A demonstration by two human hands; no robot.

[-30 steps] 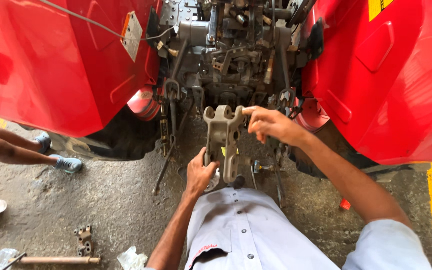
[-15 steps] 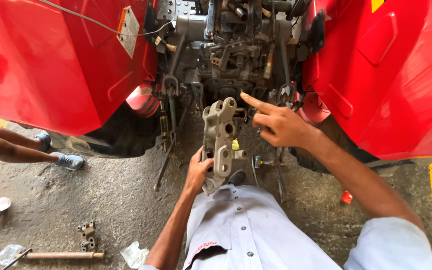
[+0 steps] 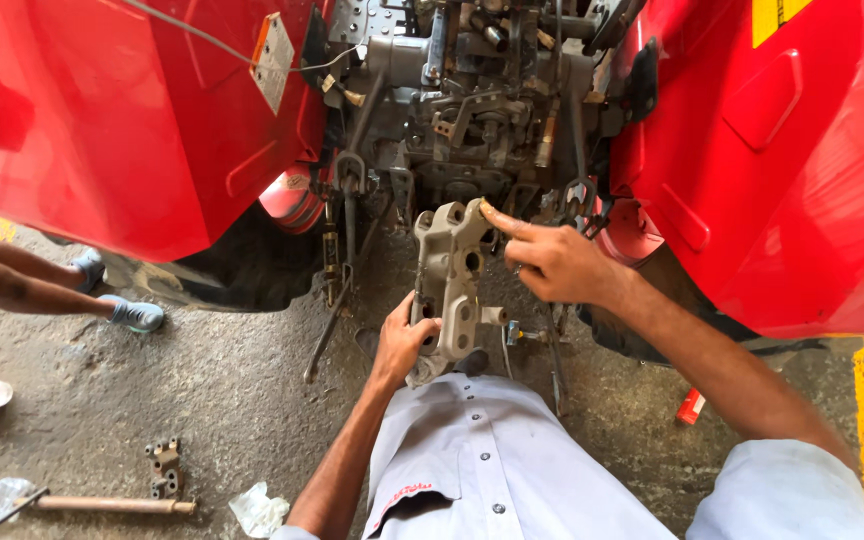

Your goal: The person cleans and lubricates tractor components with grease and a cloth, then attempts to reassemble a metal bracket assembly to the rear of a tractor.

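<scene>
Overhead, two red fenders [image 3: 122, 130] flank the grey rear housing [image 3: 472, 90] of a tractor standing on a concrete floor [image 3: 152, 400]. The person's right arm reaches forward from the lower right, elbow bent, and the right hand [image 3: 552, 262] rests its extended forefinger on the top corner of a grey cast metal bracket [image 3: 452, 280], the other fingers loosely curled and closed on nothing. The left arm rises straight from the pale shirt [image 3: 492, 470], and the left hand [image 3: 404, 340] is clenched round the bracket's lower left edge. The bracket is upright, elongated, forked at the top, with several round holes down its face; it stands between the two hands, just below the housing and above the shirt. Lower left on the floor: a wooden handle [image 3: 112, 505], a small metal bracket piece [image 3: 164, 466], a crumpled rag [image 3: 257, 510]. At the left edge, another person's legs and blue shoes [image 3: 132, 315].
</scene>
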